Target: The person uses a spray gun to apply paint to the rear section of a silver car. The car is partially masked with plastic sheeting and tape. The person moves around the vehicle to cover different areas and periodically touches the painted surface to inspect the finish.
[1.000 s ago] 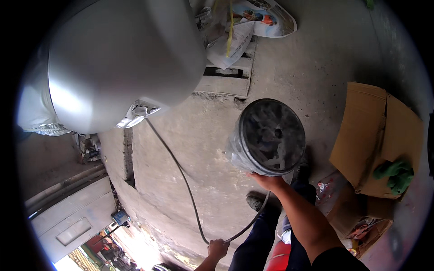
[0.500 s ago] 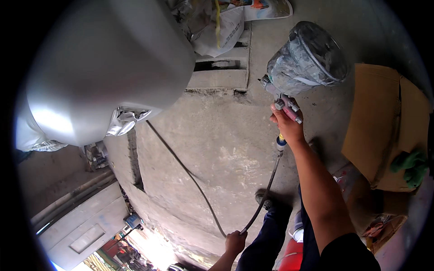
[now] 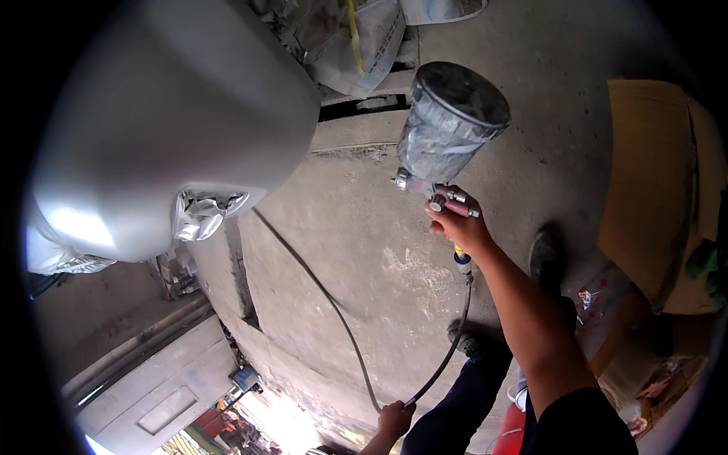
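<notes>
My right hand [image 3: 459, 224] is wrapped round the handle of a paint spray gun [image 3: 431, 191], its nozzle pointing left toward a grey car body panel [image 3: 189, 98]. On top of the gun sits a paint-smeared cup [image 3: 447, 121] with a dark lid. From the gun's lower end a dark air hose [image 3: 447, 356] curves down to my left hand [image 3: 396, 418], whose fingers are closed round it near the lower edge. Beyond that hand the hose runs up and left across the floor toward the panel. Crumpled silver masking [image 3: 206, 216] fills an opening in the panel's lower part.
Flattened cardboard [image 3: 648, 189] lies at the right, with a green glove [image 3: 705, 265] beside it. Plastic sheeting [image 3: 364, 45] covers something at the top, next to a slotted floor drain [image 3: 364, 106]. A red container [image 3: 509, 432] stands near my legs. A pale door-like panel [image 3: 155, 379] is at lower left.
My right hand has swung the spray gun left, closer to the car panel, and its cup now stands more upright. My left hand still holds the hose. The view has shifted slightly.
</notes>
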`<state>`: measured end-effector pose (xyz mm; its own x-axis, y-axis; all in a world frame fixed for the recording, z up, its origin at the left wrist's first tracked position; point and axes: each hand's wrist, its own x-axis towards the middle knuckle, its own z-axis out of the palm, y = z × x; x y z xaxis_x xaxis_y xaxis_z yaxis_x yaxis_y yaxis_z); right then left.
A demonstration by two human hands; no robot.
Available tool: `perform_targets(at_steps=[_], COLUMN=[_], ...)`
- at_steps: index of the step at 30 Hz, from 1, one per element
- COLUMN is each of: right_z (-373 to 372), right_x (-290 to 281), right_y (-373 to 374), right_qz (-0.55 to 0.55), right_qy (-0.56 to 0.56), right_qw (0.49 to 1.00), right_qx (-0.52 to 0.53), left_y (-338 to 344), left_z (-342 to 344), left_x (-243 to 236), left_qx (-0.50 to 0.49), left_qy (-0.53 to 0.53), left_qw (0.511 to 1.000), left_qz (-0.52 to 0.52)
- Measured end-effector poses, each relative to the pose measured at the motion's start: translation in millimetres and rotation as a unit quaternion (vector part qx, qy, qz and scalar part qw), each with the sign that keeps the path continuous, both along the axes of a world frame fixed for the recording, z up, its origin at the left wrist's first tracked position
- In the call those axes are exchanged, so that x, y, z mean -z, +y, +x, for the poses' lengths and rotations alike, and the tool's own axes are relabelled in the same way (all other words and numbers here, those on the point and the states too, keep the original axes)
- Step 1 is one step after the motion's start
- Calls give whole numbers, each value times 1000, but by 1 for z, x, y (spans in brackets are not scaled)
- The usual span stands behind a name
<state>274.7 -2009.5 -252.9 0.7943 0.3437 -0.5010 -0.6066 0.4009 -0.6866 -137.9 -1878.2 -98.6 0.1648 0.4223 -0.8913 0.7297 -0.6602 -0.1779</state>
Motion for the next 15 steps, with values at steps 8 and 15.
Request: perform_targets(at_steps=[8, 15], right_z=[73, 91], right_x=[-67, -153], right_y=[-94, -153], right_qz=[-100, -78], right_qy=[-79, -38], right_qw=[981, 993], right_qx=[145, -86], left_y=[-31, -22], left_z=[65, 104], left_x=[-10, -58], left_qx=[-27, 88], left_qy=[-51, -43], left_qw=[998, 994], left_qz=[-15, -54])
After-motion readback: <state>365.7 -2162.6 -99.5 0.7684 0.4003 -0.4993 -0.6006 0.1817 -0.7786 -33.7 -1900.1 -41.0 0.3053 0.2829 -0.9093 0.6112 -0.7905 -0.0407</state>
